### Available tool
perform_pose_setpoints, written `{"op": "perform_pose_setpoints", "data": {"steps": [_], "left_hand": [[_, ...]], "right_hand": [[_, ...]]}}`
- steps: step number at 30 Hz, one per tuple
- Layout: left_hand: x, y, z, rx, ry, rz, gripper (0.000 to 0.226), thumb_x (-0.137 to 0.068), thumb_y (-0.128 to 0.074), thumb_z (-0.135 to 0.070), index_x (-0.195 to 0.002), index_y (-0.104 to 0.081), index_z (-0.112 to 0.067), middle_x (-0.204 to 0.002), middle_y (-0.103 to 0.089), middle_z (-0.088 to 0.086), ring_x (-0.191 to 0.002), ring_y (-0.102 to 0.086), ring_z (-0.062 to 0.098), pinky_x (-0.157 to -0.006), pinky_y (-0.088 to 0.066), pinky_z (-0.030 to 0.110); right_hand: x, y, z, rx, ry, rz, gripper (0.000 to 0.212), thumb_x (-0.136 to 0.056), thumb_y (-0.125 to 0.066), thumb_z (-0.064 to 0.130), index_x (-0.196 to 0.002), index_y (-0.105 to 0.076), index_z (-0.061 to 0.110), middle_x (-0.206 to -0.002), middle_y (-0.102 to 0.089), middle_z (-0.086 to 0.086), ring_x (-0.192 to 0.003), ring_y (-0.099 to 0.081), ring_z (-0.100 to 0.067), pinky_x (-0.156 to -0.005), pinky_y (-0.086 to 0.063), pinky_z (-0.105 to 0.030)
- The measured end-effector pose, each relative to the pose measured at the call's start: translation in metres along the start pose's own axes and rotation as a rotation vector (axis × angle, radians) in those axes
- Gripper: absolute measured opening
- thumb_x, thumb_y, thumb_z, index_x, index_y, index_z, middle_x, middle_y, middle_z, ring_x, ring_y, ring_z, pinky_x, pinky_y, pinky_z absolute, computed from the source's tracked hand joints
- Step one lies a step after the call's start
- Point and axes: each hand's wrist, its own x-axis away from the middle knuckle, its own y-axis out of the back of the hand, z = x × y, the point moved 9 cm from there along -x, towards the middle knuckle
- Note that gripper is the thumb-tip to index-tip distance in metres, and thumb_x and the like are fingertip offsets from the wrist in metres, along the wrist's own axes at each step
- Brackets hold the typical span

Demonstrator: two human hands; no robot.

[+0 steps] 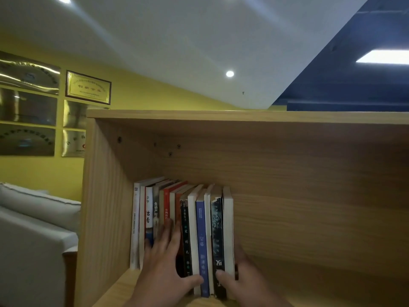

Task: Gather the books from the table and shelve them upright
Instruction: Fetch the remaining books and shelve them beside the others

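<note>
Books (152, 209) stand upright in one row at the left end of the top shelf compartment (309, 196), first spine near the side wall, the rest of the compartment to the right bare; left hand (164, 260) lies flat with fingers spread on the middle spines, thumb reaching to the blue book (201, 229), likely pushing the row back flush; right hand (239, 278) clamps the right end, thumb on the dark spine (217, 229), fingers round the outer face of the white end book (228, 218), likely bracing the unsupported end against toppling; hands apart, one at each part of the row; task looks near done; worktop not in view; pale sofa (33, 229) and wall plaques (88, 87) at left.
</note>
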Motion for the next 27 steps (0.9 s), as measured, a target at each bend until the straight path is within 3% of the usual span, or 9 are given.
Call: {"op": "perform_pose_setpoints", "data": {"steps": [4,7,13,19,21,23,24,25,27], "left_hand": [[-0.002,0.005,0.003,-0.001,-0.023,-0.108,0.128,-0.067,-0.069,-0.073,-0.123,0.043,-0.050,-0.156,0.031,-0.016,-0.152,0.013,0.017,-0.125,-0.003,0.045],[-0.003,0.005,0.003,-0.004,-0.022,-0.157,0.124,-0.073,-0.069,-0.067,-0.124,0.043,-0.053,-0.161,0.025,-0.010,-0.152,0.007,0.019,-0.125,-0.006,0.045],[0.007,-0.004,-0.013,0.001,-0.315,-0.111,0.084,-0.096,-0.045,-0.049,-0.126,0.029,-0.075,-0.138,0.053,-0.031,-0.142,0.030,0.004,-0.124,0.002,0.043],[0.000,-0.016,-0.019,-0.175,-0.348,-0.076,0.068,-0.100,-0.034,-0.053,-0.130,0.025,-0.069,-0.140,0.056,-0.010,-0.140,0.034,0.013,-0.119,0.010,0.039],[-0.007,-0.021,-0.016,-0.290,-0.346,-0.080,0.087,-0.093,-0.049,-0.052,-0.142,0.023,-0.059,-0.165,0.018,0.011,-0.151,0.003,0.022,-0.118,-0.010,0.043],[-0.013,-0.028,-0.005,-0.302,-0.282,0.000,0.116,-0.073,-0.074,-0.055,-0.155,0.007,-0.039,-0.151,-0.044,0.019,-0.139,-0.042,0.030,-0.104,-0.036,0.046],[-0.013,-0.030,-0.004,-0.314,-0.278,-0.011,0.124,-0.067,-0.079,-0.056,-0.157,0.004,-0.035,-0.147,-0.051,0.017,-0.135,-0.045,0.028,-0.100,-0.040,0.044],[-0.013,-0.028,-0.002,-0.298,-0.280,-0.045,0.126,-0.067,-0.079,-0.058,-0.156,0.008,-0.035,-0.153,-0.042,0.016,-0.137,-0.037,0.022,-0.102,-0.039,0.042],[-0.009,-0.011,-0.005,-0.253,-0.277,-0.187,0.119,-0.080,-0.067,-0.062,-0.147,0.029,-0.036,-0.165,0.011,0.004,-0.142,-0.004,0.010,-0.116,-0.021,0.037]], "right_hand": [[-0.003,-0.003,0.003,0.056,-0.018,0.034,0.113,-0.081,-0.068,0.059,-0.156,0.016,0.048,-0.148,-0.052,0.017,-0.120,-0.057,0.003,-0.106,-0.046,-0.022],[-0.007,-0.008,0.004,0.083,-0.008,0.021,0.124,-0.073,-0.066,0.067,-0.150,0.030,0.050,-0.153,-0.049,0.013,-0.124,-0.058,-0.003,-0.109,-0.047,-0.028],[-0.019,-0.011,-0.002,0.005,0.004,-0.037,0.130,-0.064,-0.071,0.068,-0.148,0.028,0.056,-0.160,-0.039,0.015,-0.128,-0.055,-0.003,-0.110,-0.048,-0.031],[-0.024,-0.004,-0.007,-0.091,-0.005,-0.060,0.134,-0.057,-0.078,0.065,-0.154,0.014,0.055,-0.155,-0.041,0.020,-0.128,-0.054,-0.001,-0.109,-0.049,-0.029],[-0.023,-0.005,-0.008,-0.117,0.001,-0.061,0.133,-0.059,-0.080,0.062,-0.155,0.010,0.053,-0.154,-0.041,0.022,-0.127,-0.053,0.001,-0.108,-0.048,-0.027],[-0.024,-0.005,-0.009,-0.138,0.004,-0.050,0.130,-0.061,-0.080,0.061,-0.157,0.008,0.051,-0.155,-0.040,0.021,-0.130,-0.052,0.000,-0.110,-0.047,-0.028],[-0.024,-0.004,-0.010,-0.155,0.005,-0.050,0.128,-0.061,-0.079,0.061,-0.156,0.006,0.052,-0.156,-0.040,0.020,-0.132,-0.052,-0.002,-0.112,-0.047,-0.032],[-0.024,-0.003,-0.010,-0.177,0.002,-0.053,0.125,-0.061,-0.078,0.062,-0.155,0.003,0.055,-0.157,-0.040,0.020,-0.134,-0.051,-0.004,-0.113,-0.047,-0.035],[-0.025,-0.001,-0.010,-0.212,-0.008,-0.070,0.117,-0.061,-0.077,0.061,-0.151,-0.002,0.061,-0.156,-0.041,0.020,-0.137,-0.049,-0.006,-0.114,-0.046,-0.041]]}}
